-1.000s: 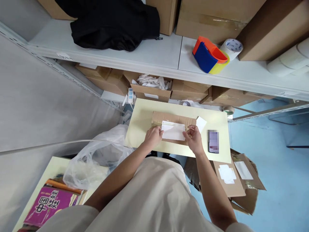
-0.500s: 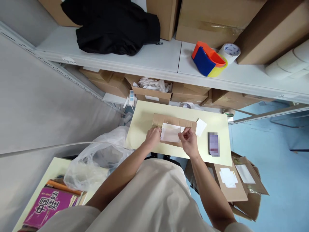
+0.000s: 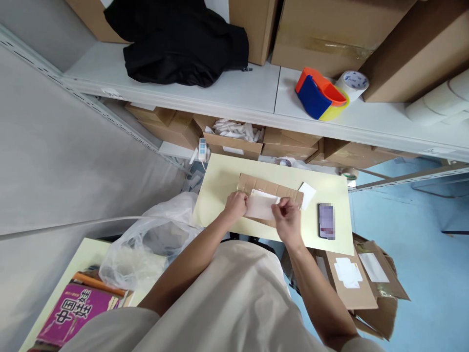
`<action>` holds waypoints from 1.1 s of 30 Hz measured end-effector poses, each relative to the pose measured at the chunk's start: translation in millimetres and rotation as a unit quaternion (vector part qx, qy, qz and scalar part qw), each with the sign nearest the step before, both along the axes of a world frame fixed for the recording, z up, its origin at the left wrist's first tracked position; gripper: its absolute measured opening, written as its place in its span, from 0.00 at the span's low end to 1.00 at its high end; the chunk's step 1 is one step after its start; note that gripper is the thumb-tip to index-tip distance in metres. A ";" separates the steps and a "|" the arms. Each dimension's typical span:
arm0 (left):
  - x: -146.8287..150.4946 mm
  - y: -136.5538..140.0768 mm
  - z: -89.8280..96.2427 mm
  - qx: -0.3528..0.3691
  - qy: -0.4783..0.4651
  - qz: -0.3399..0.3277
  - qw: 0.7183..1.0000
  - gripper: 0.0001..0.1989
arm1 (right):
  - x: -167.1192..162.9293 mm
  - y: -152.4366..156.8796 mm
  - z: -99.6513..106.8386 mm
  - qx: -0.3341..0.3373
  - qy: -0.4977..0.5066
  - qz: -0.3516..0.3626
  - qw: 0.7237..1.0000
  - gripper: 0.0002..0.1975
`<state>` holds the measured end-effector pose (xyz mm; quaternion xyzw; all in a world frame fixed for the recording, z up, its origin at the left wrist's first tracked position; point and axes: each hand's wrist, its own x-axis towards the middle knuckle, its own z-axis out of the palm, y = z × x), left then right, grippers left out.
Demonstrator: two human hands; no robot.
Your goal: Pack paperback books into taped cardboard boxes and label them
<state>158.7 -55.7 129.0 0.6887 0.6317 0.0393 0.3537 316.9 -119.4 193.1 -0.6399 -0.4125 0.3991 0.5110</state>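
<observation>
My left hand [image 3: 236, 206] and right hand [image 3: 288, 218] pinch opposite ends of a white sheet [image 3: 258, 209] over the cardboard [image 3: 252, 181] on the surface [image 3: 219, 178]; an uneven pull could, I judge, crease or tear it.

- Two bare hands, seen from above in front of the torso [image 3: 234, 298], near each other, with a gap between their fingers
- Left hand [image 3: 235, 208]: fingers [image 3: 240, 198] curled inward and drawn together, back of the hand upward, fingertips turned toward the right hand [image 3: 288, 217]
- Left wrist [image 3: 223, 219]: just behind those fingers, on the body side
- Left forearm [image 3: 186, 267]: bare, slanting back and outward from the fingers
- Right hand: thumb [image 3: 277, 213] and index finger brought together in a pinch facing the left fingers, the other fingers folded beside it
- Right wrist [image 3: 295, 246]: behind the pinching fingers, nearer the body
- Right forearm [image 3: 318, 288]: bare, also slanting back and outward from its fingers
</observation>
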 end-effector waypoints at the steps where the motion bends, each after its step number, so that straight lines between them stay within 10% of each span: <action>1: -0.1 0.8 -0.8 -0.002 -0.005 0.001 1.000 0.09 | 4.4 2.7 9.8 0.028 -0.011 -0.012 0.999 0.13; 8: -15.1 7.7 1.9 -0.069 -0.151 0.059 0.984 0.15 | 37.7 13.1 32.8 0.112 0.021 -0.022 0.993 0.15; 12: -23.3 6.2 12.3 -0.186 -0.424 0.174 0.869 0.22 | 40.1 3.0 1.8 0.076 0.042 -0.042 0.995 0.16; 14: -21.3 1.6 15.3 -0.186 -0.449 0.171 0.857 0.20 | 41.0 -2.2 -13.0 0.056 0.046 -0.051 0.996 0.16; 25: -0.7 -7.1 -6.3 0.012 -0.140 0.069 0.988 0.03 | 43.1 -9.9 -70.8 -0.144 -0.238 -0.042 0.960 0.10; 33: -5.1 -0.7 3.7 0.091 0.110 -0.013 0.990 0.13 | 52.0 -14.8 -76.6 -0.114 -0.502 0.009 0.857 0.07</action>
